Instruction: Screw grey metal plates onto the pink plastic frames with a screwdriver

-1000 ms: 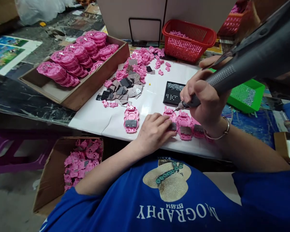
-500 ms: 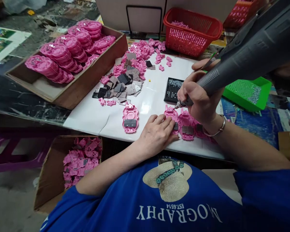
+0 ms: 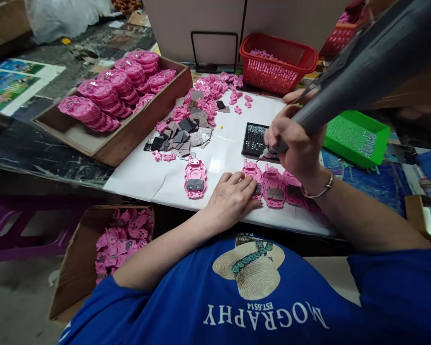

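Note:
My right hand (image 3: 292,143) is wrapped around a grey electric screwdriver (image 3: 326,103), its bit pointing down and left. The bit's tip is just above the top end of a pink plastic casing (image 3: 250,168). With its fingers together, my left hand (image 3: 233,194) holds that casing against the white table and covers part of it. Right of it, in a row, lie a second pink casing (image 3: 274,179) with a grey-brown plate and a third casing (image 3: 291,181), partly behind my right wrist. Another pink casing (image 3: 195,175) with a dark plate lies apart on the left.
A black tray of screws (image 3: 249,139) and a green tray of screws (image 3: 355,132) stand behind and to the right. Loose plates (image 3: 197,136) and small pink parts (image 3: 215,86) are heaped mid-table. A cardboard box (image 3: 109,153) holds stacked pink casings; a red basket (image 3: 278,72) stands behind.
The screwdriver's tip has risen slightly off the casing and moved a little left. My left hand stays on the casing. The whole view has shifted a little.

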`<state>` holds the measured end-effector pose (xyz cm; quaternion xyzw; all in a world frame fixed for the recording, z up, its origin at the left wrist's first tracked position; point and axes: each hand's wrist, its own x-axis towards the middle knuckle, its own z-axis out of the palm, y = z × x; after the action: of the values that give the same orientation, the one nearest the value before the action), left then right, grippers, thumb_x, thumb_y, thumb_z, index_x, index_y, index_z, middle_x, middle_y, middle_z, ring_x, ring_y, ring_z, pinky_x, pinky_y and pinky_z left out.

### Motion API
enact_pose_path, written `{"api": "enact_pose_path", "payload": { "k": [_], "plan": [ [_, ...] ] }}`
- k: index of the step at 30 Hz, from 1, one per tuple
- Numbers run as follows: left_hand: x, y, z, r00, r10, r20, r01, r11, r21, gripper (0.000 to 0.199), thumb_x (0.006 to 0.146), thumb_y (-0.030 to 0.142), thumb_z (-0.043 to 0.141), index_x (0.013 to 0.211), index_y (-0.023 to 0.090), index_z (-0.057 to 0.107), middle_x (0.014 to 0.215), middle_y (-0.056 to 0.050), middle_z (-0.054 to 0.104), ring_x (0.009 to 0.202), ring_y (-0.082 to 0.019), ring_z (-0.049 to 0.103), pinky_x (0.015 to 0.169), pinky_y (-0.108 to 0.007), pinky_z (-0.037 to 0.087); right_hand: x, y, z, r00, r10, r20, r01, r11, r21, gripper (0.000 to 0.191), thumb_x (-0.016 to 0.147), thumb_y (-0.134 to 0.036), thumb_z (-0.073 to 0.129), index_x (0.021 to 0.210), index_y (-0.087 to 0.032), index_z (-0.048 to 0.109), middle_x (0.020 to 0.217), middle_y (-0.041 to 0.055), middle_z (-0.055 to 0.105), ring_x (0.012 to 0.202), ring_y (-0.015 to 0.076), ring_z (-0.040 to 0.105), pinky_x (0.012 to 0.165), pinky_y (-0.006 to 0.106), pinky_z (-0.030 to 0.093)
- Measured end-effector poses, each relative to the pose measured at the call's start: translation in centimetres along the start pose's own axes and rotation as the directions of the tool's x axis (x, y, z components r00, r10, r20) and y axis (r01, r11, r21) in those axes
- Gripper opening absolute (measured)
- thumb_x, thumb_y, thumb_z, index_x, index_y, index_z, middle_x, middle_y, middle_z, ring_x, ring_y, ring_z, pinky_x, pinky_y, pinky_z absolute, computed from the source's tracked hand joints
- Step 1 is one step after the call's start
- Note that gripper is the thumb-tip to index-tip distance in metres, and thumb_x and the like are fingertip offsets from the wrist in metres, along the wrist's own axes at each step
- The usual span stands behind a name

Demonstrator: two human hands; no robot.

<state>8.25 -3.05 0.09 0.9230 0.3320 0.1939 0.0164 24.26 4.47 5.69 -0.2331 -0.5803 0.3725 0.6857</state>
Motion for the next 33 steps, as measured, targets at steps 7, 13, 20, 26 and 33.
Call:
{"api": "enact_pose_path", "payload": {
  "k": [7, 13, 20, 26, 33],
  "plan": [
    [0.5, 0.5, -0.2, 0.998, 0.056, -0.003, -0.056, 0.998, 0.003, 0.04, 0.096, 0.043, 0.057, 0.121, 0.013, 0.06, 0.129, -0.011, 0.065, 0.107, -0.026, 0.059, 0.086, -0.04, 0.044, 3.5, -0.4, -1.2, 0.98, -0.13, -0.15, 0.102, 0.978, -0.182, 0.043, 0.068, -0.052, 0.079, 0.096, -0.03, 0.054, 0.058, -0.0076, 0.048, 0.038, 0.0084, 0.038, 0.039, 0.028, 0.034],
    [-4.6, -1.8, -3.1, 0.972, -0.095, -0.214, 0.139, 0.97, 0.199, 0.038, 0.094, 0.037, 0.061, 0.12, 0.009, 0.061, 0.128, -0.016, 0.066, 0.112, -0.031, 0.058, 0.091, -0.044, 0.046, 3.0, 2.4, -2.0, 0.991, -0.07, -0.116, 0.043, 0.974, -0.221, 0.038, 0.071, -0.055, 0.076, 0.092, -0.03, 0.057, 0.058, -0.006, 0.048, 0.042, 0.0108, 0.042, 0.045, 0.031, 0.039],
    [-7.1, -3.6, -2.7, 0.963, -0.185, -0.197, 0.218, 0.962, 0.164, 0.031, 0.094, 0.027, 0.061, 0.119, 0.01, 0.062, 0.119, -0.013, 0.07, 0.106, -0.029, 0.061, 0.085, -0.043, 0.051, 2.7, 3.6, -2.2, 0.992, -0.063, -0.109, 0.032, 0.964, -0.265, 0.042, 0.073, -0.058, 0.071, 0.098, -0.029, 0.054, 0.059, -0.0064, 0.047, 0.042, 0.0103, 0.04, 0.046, 0.031, 0.041],
    [-4.2, -1.7, -0.8, 0.972, -0.096, -0.212, 0.109, 0.993, 0.049, 0.032, 0.094, 0.028, 0.06, 0.119, 0.009, 0.063, 0.12, -0.014, 0.07, 0.106, -0.028, 0.06, 0.086, -0.042, 0.052, 2.5, 3.9, -2.1, 0.994, -0.057, -0.092, 0.025, 0.948, -0.318, 0.04, 0.076, -0.059, 0.064, 0.099, -0.028, 0.053, 0.062, -0.0053, 0.044, 0.043, 0.0105, 0.04, 0.046, 0.032, 0.041],
    [-2.4, -0.3, 0.2, 0.984, -0.045, -0.173, 0.044, 0.999, -0.009, 0.033, 0.096, 0.03, 0.058, 0.12, 0.008, 0.063, 0.121, -0.014, 0.069, 0.108, -0.027, 0.059, 0.088, -0.041, 0.05, 2.2, 4.0, -1.8, 0.993, -0.022, -0.118, -0.008, 0.968, -0.251, 0.043, 0.074, -0.055, 0.071, 0.103, -0.031, 0.05, 0.062, -0.0067, 0.049, 0.044, 0.0109, 0.041, 0.05, 0.032, 0.042]
  ]
}}
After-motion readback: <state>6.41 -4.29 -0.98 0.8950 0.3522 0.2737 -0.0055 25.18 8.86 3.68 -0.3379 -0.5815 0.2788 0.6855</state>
